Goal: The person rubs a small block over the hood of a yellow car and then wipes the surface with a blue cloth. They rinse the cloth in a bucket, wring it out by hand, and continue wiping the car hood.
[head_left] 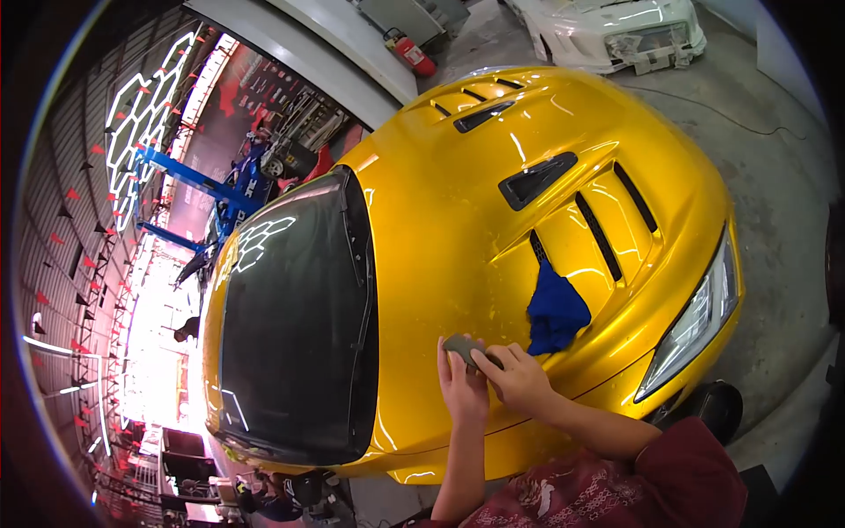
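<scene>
Left hand (464, 387) and right hand (519, 380) both pinching a drab flattish lump (471, 351), crumpled blue cloth (558, 308) just beyond the right on glossy yellow hood (440, 238)

Cloth (556, 310) on hood (440, 220), windshield (295, 326) to left, headlight (695, 321) to right

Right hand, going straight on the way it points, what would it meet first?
Past the grey-green lump it touches, the right hand would likely meet the fingers of the left hand, though depth is unclear.

Grey-green lump (463, 348) in left hand (464, 387) and right hand (521, 382) over yellow hood (440, 238), blue cloth (556, 310) nearby.
</scene>
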{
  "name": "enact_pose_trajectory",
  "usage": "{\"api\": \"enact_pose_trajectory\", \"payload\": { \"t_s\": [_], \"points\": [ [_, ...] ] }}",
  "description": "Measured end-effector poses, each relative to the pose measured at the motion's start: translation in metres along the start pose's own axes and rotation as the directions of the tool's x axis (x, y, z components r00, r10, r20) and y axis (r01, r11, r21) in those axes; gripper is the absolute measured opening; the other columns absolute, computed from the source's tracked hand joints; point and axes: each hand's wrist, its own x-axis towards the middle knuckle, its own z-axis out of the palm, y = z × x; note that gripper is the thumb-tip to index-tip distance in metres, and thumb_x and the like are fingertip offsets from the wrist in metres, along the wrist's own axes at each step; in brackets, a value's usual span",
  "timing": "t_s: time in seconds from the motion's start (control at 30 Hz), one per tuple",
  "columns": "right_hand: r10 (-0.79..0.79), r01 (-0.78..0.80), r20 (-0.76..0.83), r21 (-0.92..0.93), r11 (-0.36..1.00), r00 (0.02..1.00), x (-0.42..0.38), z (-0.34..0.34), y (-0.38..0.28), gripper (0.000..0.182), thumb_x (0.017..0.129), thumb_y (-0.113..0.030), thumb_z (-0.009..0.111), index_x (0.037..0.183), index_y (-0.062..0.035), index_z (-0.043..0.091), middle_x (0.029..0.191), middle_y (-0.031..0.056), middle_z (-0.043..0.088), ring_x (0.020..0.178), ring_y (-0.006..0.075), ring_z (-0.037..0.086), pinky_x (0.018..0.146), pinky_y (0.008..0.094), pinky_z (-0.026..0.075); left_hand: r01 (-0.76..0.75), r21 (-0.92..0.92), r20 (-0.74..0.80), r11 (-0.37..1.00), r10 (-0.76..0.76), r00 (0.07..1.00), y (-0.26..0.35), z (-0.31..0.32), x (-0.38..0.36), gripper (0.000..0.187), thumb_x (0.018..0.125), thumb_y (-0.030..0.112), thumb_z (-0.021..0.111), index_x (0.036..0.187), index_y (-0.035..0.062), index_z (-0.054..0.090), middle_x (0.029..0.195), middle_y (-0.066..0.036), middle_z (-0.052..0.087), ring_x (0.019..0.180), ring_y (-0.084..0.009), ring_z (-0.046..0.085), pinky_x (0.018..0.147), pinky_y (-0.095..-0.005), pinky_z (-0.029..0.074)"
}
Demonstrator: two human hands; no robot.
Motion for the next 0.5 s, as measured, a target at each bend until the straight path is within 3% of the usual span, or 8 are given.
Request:
{"api": "enact_pose_trajectory", "payload": {
  "t_s": [0.1, 0.2, 0.3, 0.37, 0.47, 0.5],
  "points": [
    [-0.046, 0.046, 0.001, 0.019, 0.999, 0.999, 0.015, -0.01, 0.018, 0.055, 0.081, -0.009, 0.066, 0.135, -0.0067, 0.06, 0.116, 0.0149, 0.059, 0.092, 0.0337, 0.059, 0.081, 0.0426, 0.053, 0.032, -0.122, 0.043, 0.992, -0.027, 0.999, 0.0, 0.008, 0.028, 0.047, 0.11, 0.026, 0.05, 0.153, 0.0162, 0.036, 0.141, -0.017, 0.054, 0.124, -0.0371, 0.058, 0.103, -0.0491, 0.051],
    [-0.045, 0.042, 0.059, 0.042, 0.998, 0.997, 0.029, -0.012, 0.037, 0.058, 0.081, -0.008, 0.065, 0.138, -0.0072, 0.058, 0.121, 0.0163, 0.057, 0.096, 0.0335, 0.059, 0.084, 0.042, 0.052, 0.091, -0.082, 0.127, 0.992, -0.08, 0.989, 0.001, 0.014, 0.06, 0.042, 0.11, 0.039, 0.046, 0.148, 0.021, 0.041, 0.139, -0.017, 0.053, 0.124, -0.037, 0.056, 0.107, -0.0508, 0.048],
    [-0.052, 0.053, 0.058, -0.015, 0.998, 0.997, 0.043, -0.006, 0.063, 0.06, 0.081, -0.009, 0.066, 0.14, -0.0086, 0.056, 0.124, 0.0168, 0.057, 0.101, 0.0343, 0.058, 0.088, 0.0428, 0.05, 0.144, -0.13, 0.18, 0.981, -0.119, 0.976, 0.001, 0.032, 0.082, 0.043, 0.11, 0.04, 0.045, 0.147, 0.0204, 0.041, 0.139, -0.018, 0.054, 0.122, -0.0363, 0.057, 0.106, -0.0507, 0.049],
    [-0.07, 0.071, 0.061, -0.017, 0.997, 0.996, 0.053, -0.002, 0.079, 0.058, 0.083, -0.012, 0.069, 0.14, -0.0099, 0.057, 0.124, 0.0172, 0.057, 0.105, 0.0353, 0.057, 0.091, 0.0449, 0.049, 0.114, -0.067, 0.162, 0.991, -0.102, 0.981, -0.012, 0.036, 0.1, 0.048, 0.109, 0.037, 0.049, 0.151, 0.0174, 0.037, 0.138, -0.017, 0.055, 0.12, -0.0361, 0.059, 0.102, -0.05, 0.052],
    [-0.135, 0.096, 0.176, 0.212, 0.973, 0.975, 0.076, -0.008, 0.113, 0.057, 0.086, -0.019, 0.07, 0.141, -0.0109, 0.057, 0.13, 0.0186, 0.055, 0.114, 0.0379, 0.055, 0.099, 0.049, 0.044, 0.103, -0.036, 0.127, 0.994, -0.098, 0.987, -0.023, 0.031, 0.138, 0.048, 0.107, 0.031, 0.056, 0.15, 0.0127, 0.043, 0.134, -0.015, 0.059, 0.118, -0.0335, 0.061, 0.098, -0.046, 0.054],
    [-0.097, 0.064, 0.14, 0.222, 0.973, 0.985, 0.086, -0.004, 0.132, 0.056, 0.088, -0.023, 0.07, 0.14, -0.0106, 0.057, 0.131, 0.0187, 0.056, 0.116, 0.0385, 0.055, 0.102, 0.0512, 0.042, 0.102, -0.036, 0.111, 0.994, -0.098, 0.989, -0.026, 0.025, 0.153, 0.047, 0.106, 0.029, 0.058, 0.148, 0.0111, 0.047, 0.132, -0.014, 0.06, 0.117, -0.0322, 0.061, 0.097, -0.0442, 0.054]
  ]
}}
